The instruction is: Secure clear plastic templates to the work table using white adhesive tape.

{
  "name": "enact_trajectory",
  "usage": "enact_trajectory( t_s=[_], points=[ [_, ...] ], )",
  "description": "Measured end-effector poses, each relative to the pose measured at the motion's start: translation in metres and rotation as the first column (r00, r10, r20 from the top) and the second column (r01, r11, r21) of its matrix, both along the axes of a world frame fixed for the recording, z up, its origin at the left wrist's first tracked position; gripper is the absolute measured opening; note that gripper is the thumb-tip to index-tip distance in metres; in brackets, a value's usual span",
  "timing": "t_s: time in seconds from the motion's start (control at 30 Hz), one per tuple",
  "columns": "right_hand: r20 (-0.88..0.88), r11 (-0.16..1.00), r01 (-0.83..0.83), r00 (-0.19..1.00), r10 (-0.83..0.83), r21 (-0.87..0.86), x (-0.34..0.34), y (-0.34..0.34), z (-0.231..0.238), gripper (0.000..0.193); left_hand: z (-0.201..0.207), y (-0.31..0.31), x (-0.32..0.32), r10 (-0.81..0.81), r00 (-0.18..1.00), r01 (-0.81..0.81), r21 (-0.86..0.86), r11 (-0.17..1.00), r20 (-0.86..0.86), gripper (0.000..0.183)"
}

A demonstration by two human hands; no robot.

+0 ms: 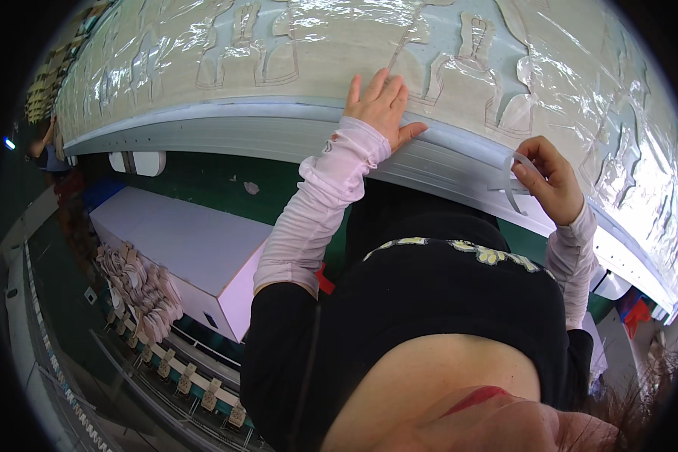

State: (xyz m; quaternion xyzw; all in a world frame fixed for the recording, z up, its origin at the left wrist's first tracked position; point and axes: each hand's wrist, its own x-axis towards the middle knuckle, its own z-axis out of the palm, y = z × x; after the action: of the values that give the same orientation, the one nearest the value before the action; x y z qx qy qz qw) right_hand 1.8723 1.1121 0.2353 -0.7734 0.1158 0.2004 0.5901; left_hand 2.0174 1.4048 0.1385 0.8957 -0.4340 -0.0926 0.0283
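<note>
While the right arm (575,252) is bent by the silver metal table edge (444,166), the right hand (548,178) has a thin translucent white strip (511,200) pinched thumb-to-fingers; farther in, the left hand (382,110) lies flat, fingers kinda spread, on shiny clear plastic film (331,71) over beige sheets (158,87).

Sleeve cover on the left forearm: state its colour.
The sleeve cover is pale pink, best in the head view.

I watch through one head-worn fisheye, looking steeply down from close above. The worktable (241,135) arcs across twelve o'clock; the wearer's torso (444,301) lies near, toward five o'clock.
</note>
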Motion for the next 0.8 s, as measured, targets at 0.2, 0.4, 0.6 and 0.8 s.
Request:
enact_trajectory(
  t_s=[0.2,0.4,0.6,0.8],
  points=[
    [-0.012,0.999,-0.042,0.999,0.042,-0.019,0.022,0.022,0.006,0.020,-0.006,0.004,-0.006,-0.013,0.997,0.002,-0.151,0.989,-0.070,0.072],
    [-0.045,0.994,0.018,0.999,-0.014,0.107,0.050,0.058,0.015,0.026,-0.014,0.046,0.055,0.214,0.969,-0.247,-0.541,0.804,-0.124,0.067],
    [-0.100,0.978,0.125,0.989,-0.109,0.165,0.085,0.122,0.015,0.025,-0.008,0.135,0.100,0.161,0.983,-0.142,-0.192,0.971,0.086,0.064],
    [-0.138,0.946,0.261,0.962,-0.238,0.193,0.097,0.173,0.018,0.024,-0.009,0.165,0.113,0.080,0.990,-0.117,-0.347,0.930,-0.118,0.060]
  ],
)
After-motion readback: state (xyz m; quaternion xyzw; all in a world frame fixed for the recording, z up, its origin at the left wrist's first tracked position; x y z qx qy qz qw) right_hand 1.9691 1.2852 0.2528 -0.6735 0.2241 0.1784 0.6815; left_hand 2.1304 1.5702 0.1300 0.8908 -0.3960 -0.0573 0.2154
